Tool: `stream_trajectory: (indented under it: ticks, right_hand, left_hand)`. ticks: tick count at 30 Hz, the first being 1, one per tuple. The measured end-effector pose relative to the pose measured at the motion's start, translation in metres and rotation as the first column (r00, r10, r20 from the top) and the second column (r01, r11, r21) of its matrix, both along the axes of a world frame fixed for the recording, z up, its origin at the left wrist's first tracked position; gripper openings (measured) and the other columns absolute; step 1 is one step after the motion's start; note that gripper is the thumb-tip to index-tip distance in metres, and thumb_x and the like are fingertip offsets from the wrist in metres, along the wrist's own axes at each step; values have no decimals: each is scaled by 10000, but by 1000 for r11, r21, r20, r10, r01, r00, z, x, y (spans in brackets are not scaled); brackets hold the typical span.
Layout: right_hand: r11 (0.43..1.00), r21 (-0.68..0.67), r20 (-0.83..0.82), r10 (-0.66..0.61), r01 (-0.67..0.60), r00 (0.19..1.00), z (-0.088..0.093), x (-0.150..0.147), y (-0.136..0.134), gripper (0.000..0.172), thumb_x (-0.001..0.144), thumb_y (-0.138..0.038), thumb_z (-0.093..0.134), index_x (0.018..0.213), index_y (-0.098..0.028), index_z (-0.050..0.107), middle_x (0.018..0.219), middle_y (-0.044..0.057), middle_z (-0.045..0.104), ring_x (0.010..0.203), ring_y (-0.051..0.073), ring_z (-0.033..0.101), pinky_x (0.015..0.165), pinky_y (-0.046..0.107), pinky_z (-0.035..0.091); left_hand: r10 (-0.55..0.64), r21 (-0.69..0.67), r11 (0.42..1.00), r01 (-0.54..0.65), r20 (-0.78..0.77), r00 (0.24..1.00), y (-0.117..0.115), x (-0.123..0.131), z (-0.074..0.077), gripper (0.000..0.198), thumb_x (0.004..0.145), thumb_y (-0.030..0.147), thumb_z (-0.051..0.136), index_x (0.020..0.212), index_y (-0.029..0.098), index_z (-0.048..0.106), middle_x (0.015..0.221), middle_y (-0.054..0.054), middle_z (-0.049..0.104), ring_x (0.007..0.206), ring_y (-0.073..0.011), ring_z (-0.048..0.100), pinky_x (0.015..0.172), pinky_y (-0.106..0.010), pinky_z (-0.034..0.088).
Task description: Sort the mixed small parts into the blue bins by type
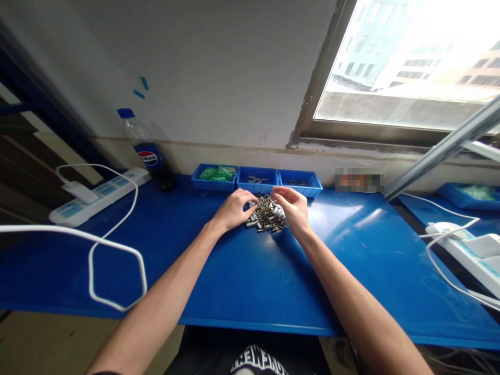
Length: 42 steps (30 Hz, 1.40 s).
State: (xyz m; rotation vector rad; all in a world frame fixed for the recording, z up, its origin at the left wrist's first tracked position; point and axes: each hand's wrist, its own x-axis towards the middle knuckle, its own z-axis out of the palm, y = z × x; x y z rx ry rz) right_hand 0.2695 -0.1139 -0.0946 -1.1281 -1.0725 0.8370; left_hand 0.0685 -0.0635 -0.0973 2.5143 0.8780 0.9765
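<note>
A heap of small metal parts (266, 213) lies on the blue table, mixing brass-and-dark screw-like pieces with silver cylinders. At its left edge is my left hand (234, 210), thumb and forefinger curled toward each other; anything between them is too small to make out. My right hand (294, 209) hovers over the heap's right side, fingertips drawn together near the front of the bins, and what they pinch cannot be made out. Behind the heap stand three blue bins: the left bin (214, 185) with green packets, the middle bin (257, 188) with silver cylinders, the right bin (310, 191) with thin dark pieces.
A cola bottle (150, 156) and a white power strip (105, 195) stand at the left. A white cable (142, 265) loops over the table (242, 281). At the right are a metal strut (437, 148), another power strip (472, 255) and another blue bin (453, 197).
</note>
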Motion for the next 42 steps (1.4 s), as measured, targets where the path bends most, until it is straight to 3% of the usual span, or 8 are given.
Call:
stream_trajectory:
  ticks: [3,5,16,24,29,37,42]
  right_hand:
    - [996,57,2,-70,70,998,-3,4,4,485,761,-356,784,1219,-211,718,1332,124,711,1113,271,714,1028,450,550]
    - [996,54,20,-75,74,997,-6,4,6,528,763,-345,769,1268,-217,690,1399,127,672,1151,277,700,1047,462,541]
    - [1000,-5,32,-17,18,999,-6,1,2,452,782,-339,722,1220,-228,706,1333,117,705,1051,258,722,997,460,557]
    - [1000,-11,36,-11,11,999,-6,2,1,432,783,-323,709,1204,-226,713,1311,109,716,1017,253,723,974,453,560]
    - [1000,-11,31,-3,3,1000,-6,1,0,406,786,-314,703,1182,-226,717,1266,104,735,1003,251,722,911,419,570]
    - [1000,-26,95,17,-15,995,-6,-1,0,327,813,-356,699,1104,-212,737,975,62,788,908,231,713,826,362,548]
    - [989,-96,107,120,-110,987,-3,-4,-1,334,811,-471,742,1019,-210,758,836,45,773,796,215,704,727,325,533]
  left_hand:
    - [-45,-34,999,42,-73,996,-1,0,-3,146,891,173,687,1008,205,767,1057,-79,760,1063,-262,659,989,-419,528]
    - [-49,-55,998,43,-96,994,-1,1,-4,149,882,171,694,1006,209,767,1053,-80,752,1058,-264,656,985,-421,529]
    - [-12,-97,995,1,-115,993,-1,4,-7,51,910,169,663,876,199,687,906,-63,702,902,-240,627,858,-391,517]
    - [1,-98,995,-13,-119,993,-1,6,-6,53,942,175,623,899,190,651,947,-82,682,925,-245,619,854,-389,523]
    - [26,-75,997,-26,4,1000,-1,7,-3,61,966,208,615,924,194,657,905,-54,716,883,-224,641,830,-363,523]
    - [88,-124,991,-54,289,953,-6,9,10,59,877,170,700,932,189,710,903,-13,768,827,-166,718,813,-283,557]
    - [99,-183,983,-31,374,922,-5,10,8,83,858,221,727,933,185,717,916,-26,774,840,-173,733,800,-284,578]
